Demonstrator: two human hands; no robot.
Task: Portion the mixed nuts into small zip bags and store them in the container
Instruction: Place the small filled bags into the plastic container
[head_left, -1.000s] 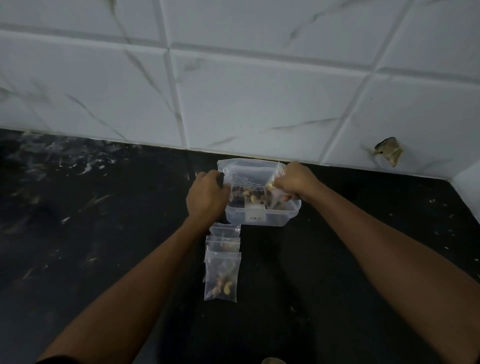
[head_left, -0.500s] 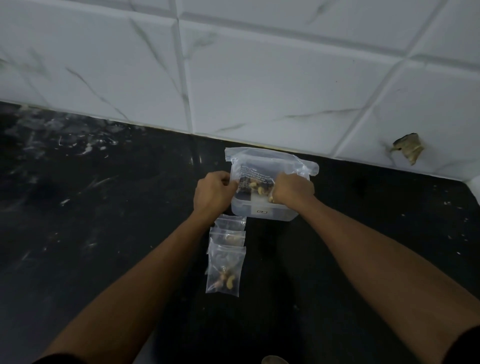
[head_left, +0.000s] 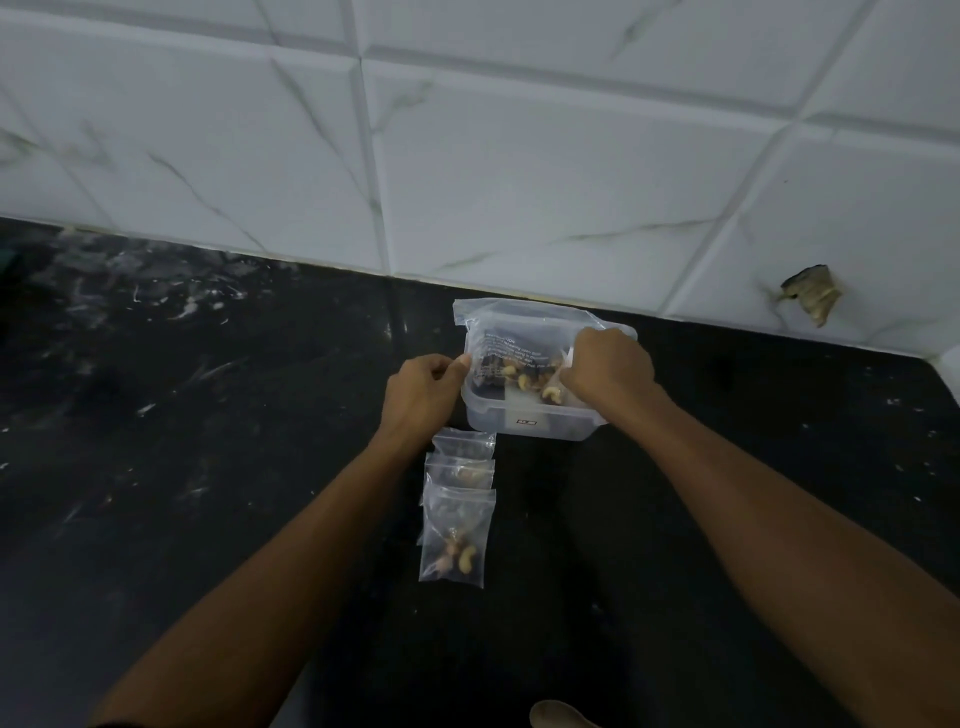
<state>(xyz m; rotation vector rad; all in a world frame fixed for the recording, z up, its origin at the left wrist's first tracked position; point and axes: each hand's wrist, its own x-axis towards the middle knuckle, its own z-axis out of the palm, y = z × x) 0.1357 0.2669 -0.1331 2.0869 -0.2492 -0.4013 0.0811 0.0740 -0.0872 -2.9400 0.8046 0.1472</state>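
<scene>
Countertop (head_left: 208, 519): black stone with pale flecks; hard, glossy, flat under everything you work on.
Small zip bags (head_left: 457, 530): three clear, limp plastic pouches in an overlapping row nearest you, just in front of the container. The front one clearly holds a few cashews and brown nuts; you cannot read the fill of the other two well. These look portioned but not yet stored.
Left hand (head_left: 423, 387): your fingers are curled, pinching the left edge of the big bag at the container's left rim.
Right hand (head_left: 608, 371): your fingers are clenched around the big bag's right side, inside the container.
Big bag (head_left: 511, 345): crinkly transparent zip bag with printed text, loose nuts at its bottom, sitting in the container.
Container (head_left: 524, 426): translucent rectangular plastic tub, rounded corners, no lid on.
Progress: judging by this, portioning is partly done; nuts remain in the big bag, and storing is still left.
Wall tiles (head_left: 519, 156): white, marble-veined, smooth.
</scene>
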